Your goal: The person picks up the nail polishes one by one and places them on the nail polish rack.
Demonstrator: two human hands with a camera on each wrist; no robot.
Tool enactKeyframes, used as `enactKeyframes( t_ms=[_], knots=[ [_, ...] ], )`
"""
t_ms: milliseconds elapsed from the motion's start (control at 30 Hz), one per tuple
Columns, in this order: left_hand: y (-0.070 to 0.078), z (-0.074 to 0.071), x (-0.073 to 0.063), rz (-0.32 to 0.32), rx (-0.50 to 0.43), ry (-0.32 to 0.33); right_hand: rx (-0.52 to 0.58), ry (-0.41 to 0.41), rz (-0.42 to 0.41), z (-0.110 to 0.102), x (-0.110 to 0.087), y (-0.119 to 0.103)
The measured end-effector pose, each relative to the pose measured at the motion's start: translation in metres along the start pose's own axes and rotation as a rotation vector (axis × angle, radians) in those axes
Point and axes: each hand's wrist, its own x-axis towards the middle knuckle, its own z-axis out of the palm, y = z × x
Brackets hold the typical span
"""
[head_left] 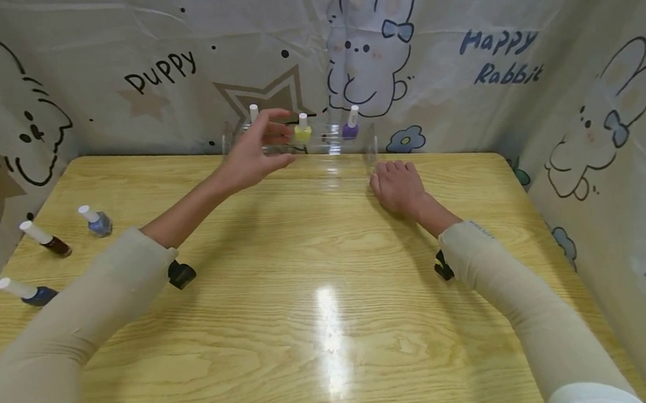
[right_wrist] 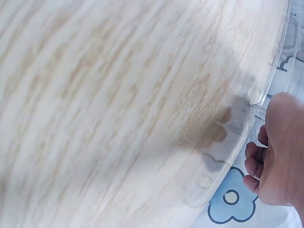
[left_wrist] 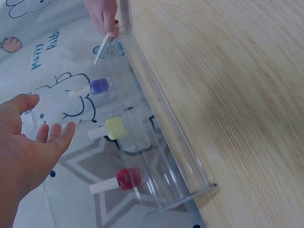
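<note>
A clear acrylic rack [head_left: 372, 144] stands at the table's back edge. Along it are a purple nail polish bottle [head_left: 350, 130], a yellow one [head_left: 303, 132] and a red one [left_wrist: 129, 178], all white-capped. In the head view my left hand [head_left: 251, 153] covers most of the red bottle. That hand holds nothing, its fingers spread and thumb apart, close to the red and yellow bottles. My right hand [head_left: 398, 186] grips the rack's right end, thumb and curled fingers about the end panel in the right wrist view.
On the table's left side lie a light blue polish bottle [head_left: 99, 225], a dark red one [head_left: 56, 246] and a dark blue one [head_left: 40, 295], partly behind the left sleeve [head_left: 108, 294]. A printed cloth [head_left: 263, 23] hangs behind the table and along its sides.
</note>
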Motion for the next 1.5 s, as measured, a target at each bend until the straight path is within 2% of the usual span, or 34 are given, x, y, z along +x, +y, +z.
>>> enactKeyframes(
  t_ms=[333,567,833,1200,1500],
  knots=[
    [0.009,-0.013,-0.027,0.002,-0.022,0.031,-0.007,-0.011,0.005,0.007,0.001,0.003],
    [0.006,-0.03,-0.054,-0.033,-0.048,0.089,-0.018,-0.006,0.004,0.007,0.0,0.001],
    [0.006,-0.056,-0.087,-0.091,0.0,0.159,-0.013,0.011,0.003,0.006,0.0,0.0],
    [0.01,-0.087,-0.128,-0.127,0.062,0.253,-0.016,0.002,0.015,0.005,0.001,-0.001],
    [0.001,-0.107,-0.157,-0.168,0.095,0.328,-0.009,0.011,0.005,0.002,0.0,-0.002]
  ],
)
